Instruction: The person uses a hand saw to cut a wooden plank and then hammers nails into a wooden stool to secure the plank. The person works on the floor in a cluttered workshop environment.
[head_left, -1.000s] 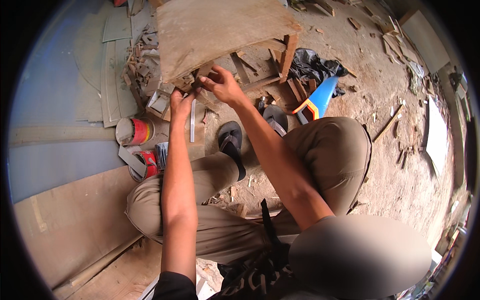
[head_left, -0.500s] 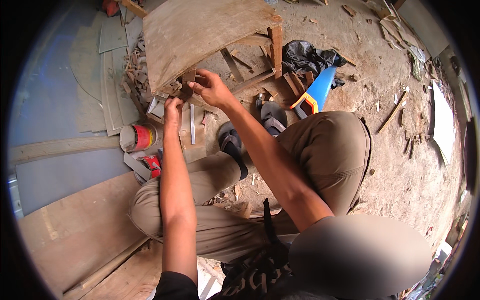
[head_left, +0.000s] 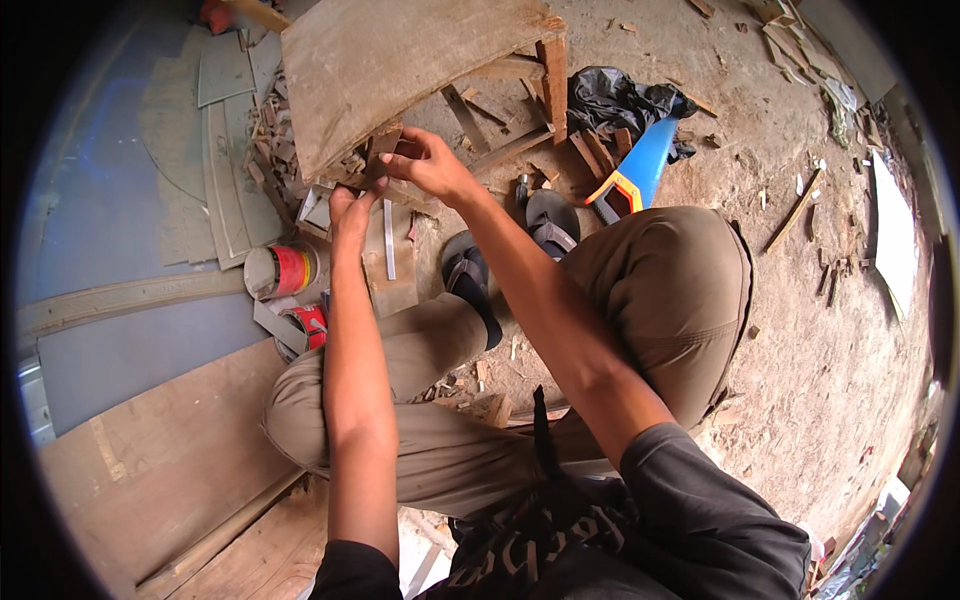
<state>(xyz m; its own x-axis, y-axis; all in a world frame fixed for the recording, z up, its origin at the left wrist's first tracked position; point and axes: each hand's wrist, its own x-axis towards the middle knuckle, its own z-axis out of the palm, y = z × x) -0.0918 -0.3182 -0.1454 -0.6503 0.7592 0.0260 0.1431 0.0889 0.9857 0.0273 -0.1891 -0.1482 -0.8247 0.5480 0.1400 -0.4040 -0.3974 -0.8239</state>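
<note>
A low wooden table (head_left: 400,70) with a flat worn top stands ahead of me. Under its near edge a short block of wood (head_left: 381,146) sticks up between my hands. My right hand (head_left: 432,168) pinches this block from the right, thumb and fingertips against its side. Lower and to the left, my left hand (head_left: 352,218) is closed at the block's bottom end, its thumb pressed there. Small wood pieces just behind the left fingers are partly hidden by the tabletop and my hands.
A handsaw (head_left: 642,172) with blue blade and orange-black handle lies right of the table, by a black plastic bag (head_left: 612,95). Two red cans (head_left: 290,271) (head_left: 308,326) stand left of my forearm. Wood scraps litter the floor, and boards (head_left: 150,350) lie at left.
Both hands stay at the block under the table edge. The left thumb has come up against the block's lower end. My view has shifted slightly.
</note>
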